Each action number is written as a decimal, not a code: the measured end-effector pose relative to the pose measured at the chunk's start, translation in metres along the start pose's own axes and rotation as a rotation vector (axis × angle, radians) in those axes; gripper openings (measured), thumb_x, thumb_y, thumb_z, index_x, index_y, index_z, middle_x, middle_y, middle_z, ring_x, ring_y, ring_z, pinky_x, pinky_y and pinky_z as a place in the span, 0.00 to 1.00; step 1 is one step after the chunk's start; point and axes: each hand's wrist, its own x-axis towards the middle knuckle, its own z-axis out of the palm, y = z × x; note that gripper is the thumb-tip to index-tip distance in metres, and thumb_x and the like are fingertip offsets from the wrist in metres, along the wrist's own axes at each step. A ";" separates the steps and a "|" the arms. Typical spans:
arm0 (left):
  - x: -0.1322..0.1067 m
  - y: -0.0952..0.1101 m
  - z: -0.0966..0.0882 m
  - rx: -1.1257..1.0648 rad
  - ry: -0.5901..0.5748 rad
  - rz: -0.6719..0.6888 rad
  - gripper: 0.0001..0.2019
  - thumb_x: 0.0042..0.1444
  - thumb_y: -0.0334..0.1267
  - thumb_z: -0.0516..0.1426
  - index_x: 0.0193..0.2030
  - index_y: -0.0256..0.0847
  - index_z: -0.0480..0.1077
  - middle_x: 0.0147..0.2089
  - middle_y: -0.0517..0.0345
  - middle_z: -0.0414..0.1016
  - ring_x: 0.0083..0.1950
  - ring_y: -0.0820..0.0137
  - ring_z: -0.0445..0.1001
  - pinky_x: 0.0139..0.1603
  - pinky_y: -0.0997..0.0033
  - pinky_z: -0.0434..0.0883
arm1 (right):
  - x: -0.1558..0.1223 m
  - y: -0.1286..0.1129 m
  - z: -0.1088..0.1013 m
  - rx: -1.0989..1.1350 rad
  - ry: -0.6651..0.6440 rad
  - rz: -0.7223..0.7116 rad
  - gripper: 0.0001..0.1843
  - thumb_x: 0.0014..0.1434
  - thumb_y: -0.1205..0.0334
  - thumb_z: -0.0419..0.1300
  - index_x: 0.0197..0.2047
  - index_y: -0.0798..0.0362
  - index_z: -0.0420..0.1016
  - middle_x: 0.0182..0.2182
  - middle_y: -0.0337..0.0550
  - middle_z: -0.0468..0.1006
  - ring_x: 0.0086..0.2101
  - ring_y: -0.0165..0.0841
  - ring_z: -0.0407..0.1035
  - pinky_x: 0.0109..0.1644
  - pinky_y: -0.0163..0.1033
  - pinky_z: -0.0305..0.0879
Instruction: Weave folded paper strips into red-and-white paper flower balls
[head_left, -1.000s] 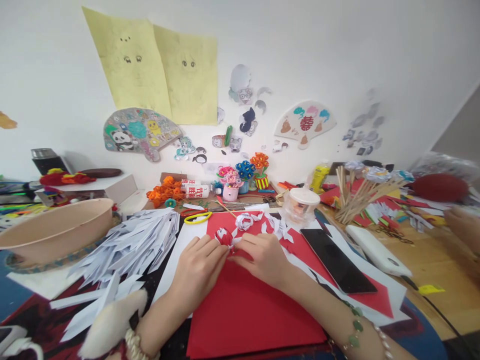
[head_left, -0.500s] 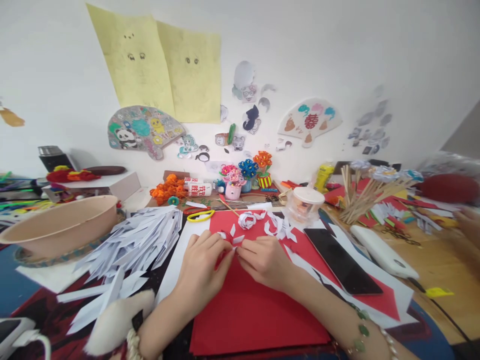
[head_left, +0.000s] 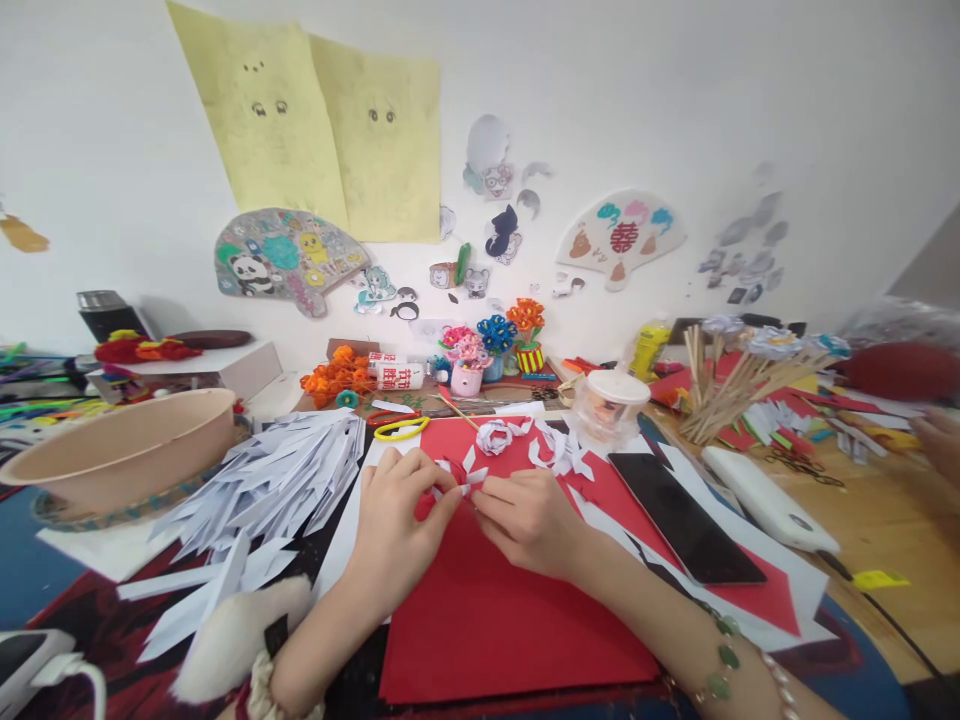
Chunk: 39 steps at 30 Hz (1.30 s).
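Observation:
Both hands meet over a stack of red paper (head_left: pixel 510 610). Between the fingertips is a small red and white paper flower (head_left: pixel 466 476) with pointed white strips sticking out. My left hand (head_left: pixel 405 510) pinches it from the left, thumb and forefinger closed. My right hand (head_left: pixel 529 520) has its fingertips closed at the flower's right side; what exactly they grip is partly hidden. Just behind lies a stick with a white rolled paper flower (head_left: pixel 495 437), and a curled white paper strip (head_left: pixel 556 450) rests to its right.
Folded white paper strips (head_left: pixel 277 480) are heaped at left beside a beige basin (head_left: pixel 127 450). Yellow-handled scissors (head_left: pixel 401 429) lie behind my left hand. At right are a black phone (head_left: pixel 682 520), a lidded cup (head_left: pixel 611 405) and a white power bank (head_left: pixel 769 500). Another person's hand (head_left: pixel 941 440) shows at the right edge.
The flower has turned slightly between my fingers, so more of its white points show. Both hands stay in nearly the same place.

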 end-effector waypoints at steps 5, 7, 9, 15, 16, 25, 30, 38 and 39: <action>0.002 -0.001 -0.002 0.014 0.007 -0.036 0.09 0.62 0.37 0.56 0.30 0.43 0.73 0.34 0.58 0.74 0.38 0.64 0.67 0.39 0.63 0.58 | 0.001 -0.001 -0.001 0.011 0.011 -0.010 0.18 0.65 0.70 0.49 0.24 0.54 0.68 0.21 0.37 0.67 0.20 0.27 0.52 0.26 0.39 0.43; 0.002 -0.002 -0.002 0.007 0.000 -0.049 0.10 0.62 0.38 0.55 0.30 0.42 0.73 0.34 0.58 0.74 0.39 0.63 0.67 0.39 0.63 0.57 | 0.001 -0.001 -0.002 0.015 0.013 -0.011 0.18 0.65 0.71 0.49 0.24 0.55 0.68 0.21 0.37 0.67 0.20 0.27 0.52 0.26 0.38 0.43; 0.003 -0.002 -0.002 0.001 -0.009 -0.059 0.10 0.62 0.38 0.55 0.31 0.42 0.73 0.35 0.57 0.74 0.40 0.62 0.66 0.39 0.62 0.56 | 0.002 -0.002 -0.002 0.023 0.014 -0.015 0.18 0.65 0.71 0.49 0.24 0.55 0.68 0.21 0.37 0.67 0.20 0.27 0.53 0.26 0.38 0.43; 0.006 -0.004 -0.003 0.012 -0.034 -0.116 0.10 0.61 0.39 0.55 0.30 0.42 0.73 0.36 0.57 0.74 0.42 0.62 0.65 0.42 0.61 0.55 | 0.002 -0.003 -0.002 0.058 0.033 -0.007 0.18 0.65 0.71 0.49 0.24 0.55 0.69 0.21 0.37 0.66 0.20 0.28 0.52 0.25 0.37 0.44; 0.006 -0.005 -0.004 0.013 -0.033 -0.119 0.10 0.61 0.39 0.55 0.30 0.42 0.73 0.36 0.57 0.74 0.42 0.62 0.65 0.42 0.61 0.55 | 0.002 -0.003 -0.002 0.065 0.036 -0.004 0.18 0.65 0.71 0.49 0.24 0.55 0.69 0.21 0.37 0.66 0.20 0.28 0.52 0.25 0.37 0.44; 0.008 -0.010 -0.007 -0.032 -0.012 -0.078 0.09 0.61 0.40 0.55 0.32 0.43 0.74 0.38 0.57 0.74 0.43 0.61 0.65 0.42 0.62 0.55 | 0.003 -0.004 -0.004 0.159 0.040 0.043 0.17 0.65 0.71 0.49 0.26 0.56 0.71 0.21 0.38 0.68 0.21 0.28 0.56 0.25 0.36 0.48; 0.009 -0.011 -0.007 -0.093 -0.004 -0.029 0.10 0.63 0.40 0.54 0.33 0.43 0.73 0.37 0.57 0.74 0.42 0.62 0.65 0.42 0.62 0.56 | 0.003 -0.006 -0.004 0.174 0.048 0.063 0.15 0.64 0.70 0.51 0.26 0.56 0.71 0.22 0.38 0.69 0.22 0.28 0.57 0.25 0.36 0.48; 0.003 -0.009 0.000 0.002 0.026 0.077 0.09 0.62 0.40 0.56 0.32 0.42 0.73 0.35 0.58 0.73 0.39 0.63 0.65 0.39 0.64 0.55 | 0.001 -0.006 0.001 0.097 0.075 0.033 0.16 0.63 0.70 0.51 0.24 0.55 0.70 0.21 0.38 0.68 0.20 0.28 0.53 0.24 0.36 0.47; 0.002 -0.009 0.002 0.045 0.051 0.097 0.08 0.62 0.40 0.57 0.32 0.43 0.73 0.34 0.58 0.73 0.39 0.63 0.65 0.38 0.65 0.54 | 0.001 -0.006 0.001 0.089 0.073 0.022 0.16 0.63 0.71 0.50 0.24 0.55 0.70 0.21 0.38 0.69 0.20 0.28 0.53 0.24 0.36 0.47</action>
